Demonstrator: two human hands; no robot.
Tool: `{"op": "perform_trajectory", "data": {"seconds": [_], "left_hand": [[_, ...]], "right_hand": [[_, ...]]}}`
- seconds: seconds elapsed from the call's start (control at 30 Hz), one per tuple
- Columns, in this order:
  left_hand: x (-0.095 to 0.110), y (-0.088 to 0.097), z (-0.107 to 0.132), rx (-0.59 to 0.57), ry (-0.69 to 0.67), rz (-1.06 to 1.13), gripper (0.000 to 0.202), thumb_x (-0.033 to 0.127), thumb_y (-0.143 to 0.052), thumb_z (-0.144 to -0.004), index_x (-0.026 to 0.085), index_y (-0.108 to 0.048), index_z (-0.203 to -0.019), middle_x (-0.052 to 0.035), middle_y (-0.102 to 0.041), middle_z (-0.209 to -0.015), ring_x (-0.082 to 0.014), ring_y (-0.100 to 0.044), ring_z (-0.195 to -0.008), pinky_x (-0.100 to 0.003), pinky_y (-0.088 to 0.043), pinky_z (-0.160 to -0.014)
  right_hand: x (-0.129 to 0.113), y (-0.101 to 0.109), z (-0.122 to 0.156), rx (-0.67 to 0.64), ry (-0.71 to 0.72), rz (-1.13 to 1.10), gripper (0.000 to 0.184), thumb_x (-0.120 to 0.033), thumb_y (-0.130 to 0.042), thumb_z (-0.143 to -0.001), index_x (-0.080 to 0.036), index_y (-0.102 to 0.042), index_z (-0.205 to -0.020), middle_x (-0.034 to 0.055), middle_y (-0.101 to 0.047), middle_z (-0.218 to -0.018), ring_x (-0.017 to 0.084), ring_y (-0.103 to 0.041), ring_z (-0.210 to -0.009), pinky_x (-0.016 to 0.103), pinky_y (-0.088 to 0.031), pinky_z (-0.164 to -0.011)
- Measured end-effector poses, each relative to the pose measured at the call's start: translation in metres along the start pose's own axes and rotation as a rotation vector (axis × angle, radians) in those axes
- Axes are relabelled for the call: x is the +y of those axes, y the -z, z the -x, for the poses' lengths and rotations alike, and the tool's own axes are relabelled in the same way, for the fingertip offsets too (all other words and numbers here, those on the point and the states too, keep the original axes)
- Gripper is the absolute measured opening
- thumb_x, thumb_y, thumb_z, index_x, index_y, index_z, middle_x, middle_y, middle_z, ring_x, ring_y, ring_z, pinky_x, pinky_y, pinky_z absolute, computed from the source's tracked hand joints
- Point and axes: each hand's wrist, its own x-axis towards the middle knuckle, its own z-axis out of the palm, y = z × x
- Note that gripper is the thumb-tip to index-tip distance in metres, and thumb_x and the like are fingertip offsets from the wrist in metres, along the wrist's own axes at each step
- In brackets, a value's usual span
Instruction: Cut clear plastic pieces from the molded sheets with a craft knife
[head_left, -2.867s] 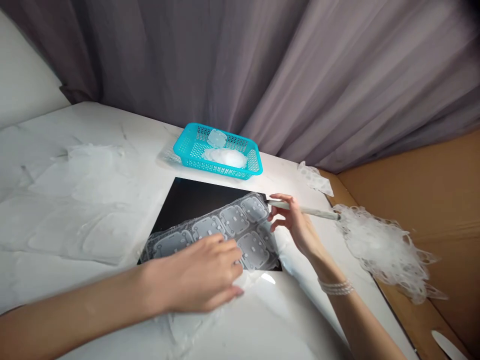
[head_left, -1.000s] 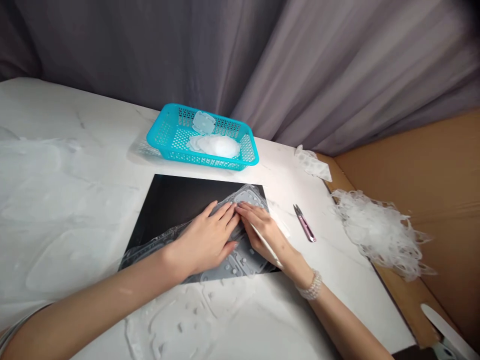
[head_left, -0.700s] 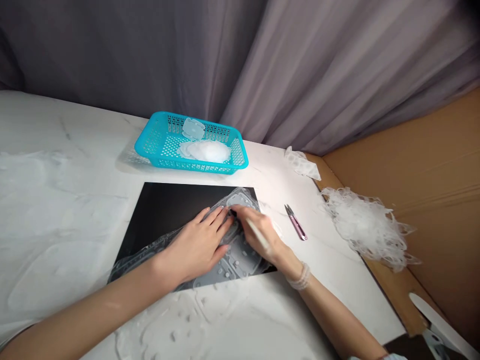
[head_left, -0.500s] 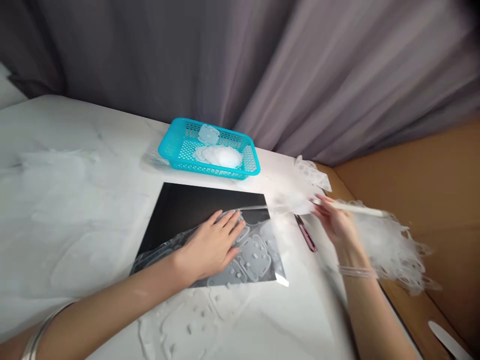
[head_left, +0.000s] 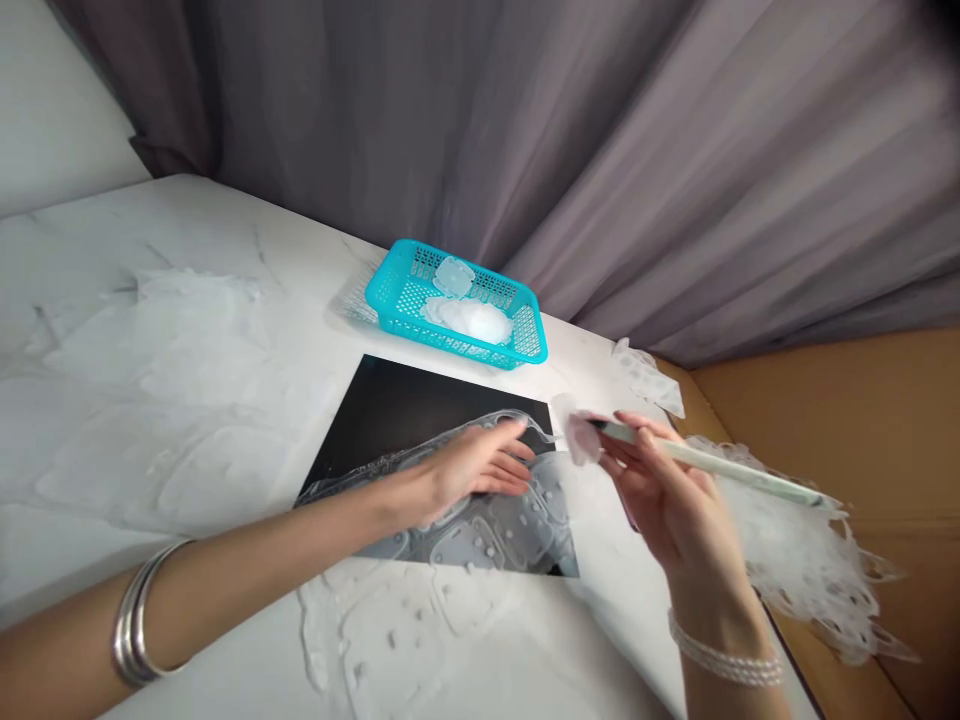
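A clear plastic sheet [head_left: 465,545] with moulded rounded-square outlines and small raised bumps lies partly over a black mat [head_left: 420,395] and partly on the white table. My left hand [head_left: 480,465] is over the sheet near its upper right edge, fingers apart; whether they touch the edge is unclear. In my right hand [head_left: 667,480] is a slim pale pen-shaped tool [head_left: 720,462], its dark end pointing left. A small, thin translucent piece [head_left: 582,440] is at that hand's fingertips, right of the mat. Pink-handled snips are mostly hidden beneath the right hand.
Behind the mat stands a blue basket [head_left: 457,350] holding translucent pieces. Clear sheets [head_left: 187,400] spread over the table's left side. A tangle of clear scraps [head_left: 810,570] hangs at the right edge, with more scraps [head_left: 649,378] farther back. A grey curtain [head_left: 360,120] closes off the back.
My left hand has gone from lying flat on the sheet to a sideways pose, farther right. The right hand has come lower, with a translucent piece now clearly at its fingertips. The view has shifted.
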Motion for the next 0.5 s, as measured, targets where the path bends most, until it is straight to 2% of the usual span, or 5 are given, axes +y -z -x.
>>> {"op": "perform_trajectory", "data": {"seconds": [0.1, 0.17, 0.3, 0.37, 0.5], "left_hand": [[-0.002, 0.0, -0.003, -0.204, 0.261, 0.799, 0.072, 0.063, -0.019, -0.096, 0.01, -0.063, -0.116, -0.0156, -0.073, -0.108, -0.0215, -0.071, -0.096, -0.035, -0.056, -0.081], [-0.006, -0.003, -0.003, -0.183, 0.375, 1.057, 0.059, 0.063, -0.053, -0.085, 0.011, -0.067, -0.11, -0.015, -0.073, -0.106, -0.0239, -0.071, -0.093, -0.036, -0.056, -0.078], [-0.01, -0.011, -0.001, -0.085, 0.422, 1.012, 0.039, 0.036, -0.076, -0.074, 0.011, -0.071, -0.103, -0.0139, -0.073, -0.101, -0.0196, -0.069, -0.087, -0.028, -0.052, -0.074], [-0.009, -0.013, 0.0, -0.07, 0.429, 0.982, 0.034, 0.033, -0.076, -0.074, 0.011, -0.072, -0.099, -0.0128, -0.073, -0.098, -0.0177, -0.068, -0.084, -0.026, -0.05, -0.071], [-0.005, -0.013, 0.001, -0.032, 0.42, 0.906, 0.028, 0.031, -0.077, -0.073, 0.011, -0.073, -0.092, -0.0097, -0.073, -0.09, -0.0154, -0.066, -0.078, -0.023, -0.047, -0.067]], "right_hand": [[-0.008, -0.018, 0.017, -0.247, -0.025, 0.041, 0.023, -0.042, -0.056, -0.094, -0.029, -0.065, -0.111, 0.0082, -0.074, -0.113, 0.03, -0.067, -0.111, 0.054, -0.054, -0.096], [-0.01, -0.018, 0.019, -0.212, -0.022, 0.124, 0.023, -0.046, -0.048, -0.097, -0.028, -0.061, -0.106, 0.0072, -0.075, -0.11, 0.029, -0.069, -0.108, 0.054, -0.051, -0.097], [-0.008, -0.008, 0.009, -0.011, -0.055, 0.528, 0.033, -0.049, -0.049, -0.096, -0.023, -0.051, -0.076, 0.0067, -0.076, -0.096, 0.025, -0.07, -0.096, 0.04, -0.052, -0.087], [-0.004, -0.006, 0.005, -0.107, -0.116, 0.628, 0.036, -0.049, -0.059, -0.09, -0.022, -0.045, -0.07, 0.0071, -0.075, -0.094, 0.023, -0.068, -0.087, 0.034, -0.051, -0.076], [0.004, -0.008, 0.008, -0.234, -0.191, 0.547, 0.042, -0.042, -0.068, -0.085, -0.023, -0.033, -0.07, 0.0046, -0.073, -0.091, 0.015, -0.06, -0.072, 0.027, -0.045, -0.063]]}}
